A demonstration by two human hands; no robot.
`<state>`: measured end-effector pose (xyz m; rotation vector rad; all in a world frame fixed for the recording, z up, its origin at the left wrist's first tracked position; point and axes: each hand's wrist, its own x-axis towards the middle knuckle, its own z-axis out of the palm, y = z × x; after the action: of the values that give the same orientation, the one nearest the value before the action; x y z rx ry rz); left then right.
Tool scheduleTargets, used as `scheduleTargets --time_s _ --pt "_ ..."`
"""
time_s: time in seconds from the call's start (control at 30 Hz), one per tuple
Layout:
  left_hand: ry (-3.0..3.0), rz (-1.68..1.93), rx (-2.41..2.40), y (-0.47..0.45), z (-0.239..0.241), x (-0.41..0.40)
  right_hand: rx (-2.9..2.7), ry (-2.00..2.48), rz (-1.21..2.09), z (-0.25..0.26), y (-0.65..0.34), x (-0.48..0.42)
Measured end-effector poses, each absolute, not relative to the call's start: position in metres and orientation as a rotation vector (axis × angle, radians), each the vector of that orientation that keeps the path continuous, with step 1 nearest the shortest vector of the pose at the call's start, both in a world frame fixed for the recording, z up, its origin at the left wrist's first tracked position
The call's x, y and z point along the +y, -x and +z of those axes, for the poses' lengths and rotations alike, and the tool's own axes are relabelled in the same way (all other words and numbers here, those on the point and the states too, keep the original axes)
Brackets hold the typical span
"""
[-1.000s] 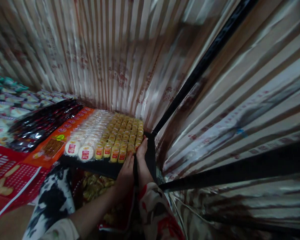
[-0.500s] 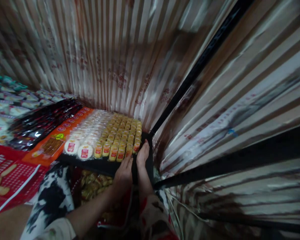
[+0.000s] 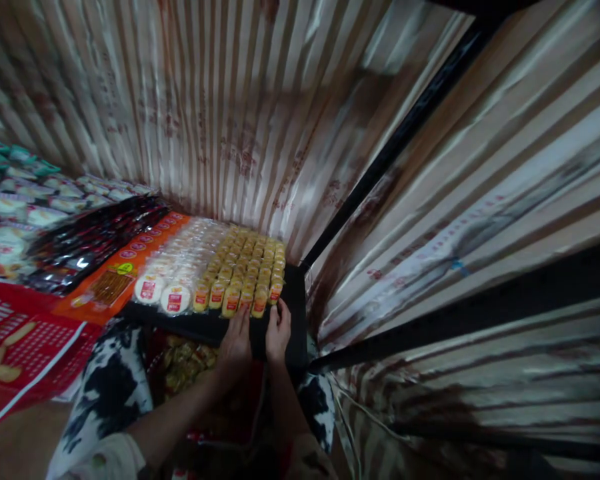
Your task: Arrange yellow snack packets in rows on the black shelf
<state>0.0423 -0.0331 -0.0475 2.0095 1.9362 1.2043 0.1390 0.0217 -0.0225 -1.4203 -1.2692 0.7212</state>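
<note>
- Both bare hands are resting side by side on the front lip of a flat black shelf board (image 3: 205, 328). The left hand (image 3: 236, 341) is lying palm down, fingers stretched and loose, tips touching the front row of small yellow round wrapped snack packs (image 3: 250, 270).
- The right hand (image 3: 279, 329) is curling its fingers just short of the rightmost pack. I cannot tell whether it is pinching anything.
- Under the wrists, yellowish wrapped goods (image 3: 185, 357) are sitting in shadow, too dim to make out.
- Black-and-white patterned cloth (image 3: 100, 393) is hanging beside the left forearm.
- Left of the hands, white round red-labelled packs (image 3: 175, 301) are lying next to flat orange packets (image 3: 113, 283).
- Shiny brown-striped sheeting (image 3: 230, 100) and a black frame bar (image 3: 395, 147) are closing in beyond and to the right of the fingers.
</note>
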Motion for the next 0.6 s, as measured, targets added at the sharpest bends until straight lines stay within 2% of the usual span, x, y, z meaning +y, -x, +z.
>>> scheduleTargets --time_s 0.6 --pt "-1.853 1.347 1.965 -0.017 -0.051 -0.041 -1.321 1.474 0.691 -0.019 -0.136 0.022"
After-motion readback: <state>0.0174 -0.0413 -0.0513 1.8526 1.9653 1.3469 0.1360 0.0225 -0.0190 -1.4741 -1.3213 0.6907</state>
